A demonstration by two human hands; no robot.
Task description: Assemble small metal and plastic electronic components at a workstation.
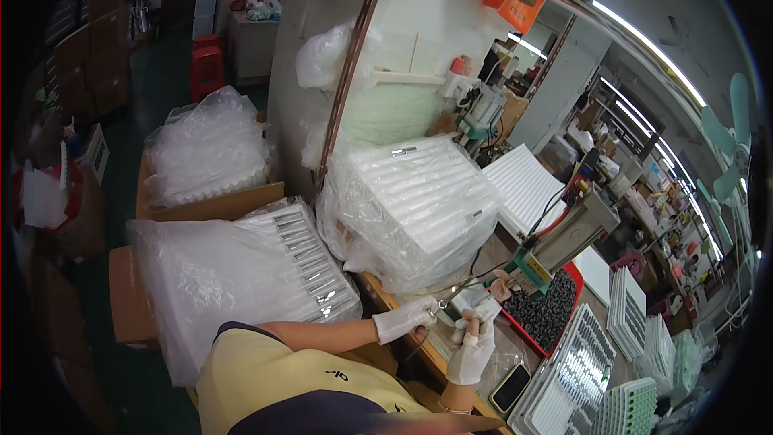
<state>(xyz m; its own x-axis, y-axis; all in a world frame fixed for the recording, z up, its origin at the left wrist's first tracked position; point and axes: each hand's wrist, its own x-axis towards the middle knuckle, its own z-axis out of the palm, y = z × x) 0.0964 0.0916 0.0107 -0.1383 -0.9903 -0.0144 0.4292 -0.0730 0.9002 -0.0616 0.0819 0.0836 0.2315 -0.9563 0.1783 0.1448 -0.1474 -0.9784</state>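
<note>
My left hand, in a white glove with bare fingertips, is closed in a pinch over the near edge of the workbench. A small shiny metal piece shows at its fingertips. Just to the right is my right hand, gloved the same way, its fingers curled together; whatever they hold is hidden. Beyond both hands stands a grey and green bench press. Beside it a red tray carries many small black parts.
A phone lies right of my right hand. Trays of shiny metal parts and green-dotted trays fill the right side. Plastic-wrapped white stacks stand ahead; another wrapped stack is at left. A fan stands far right.
</note>
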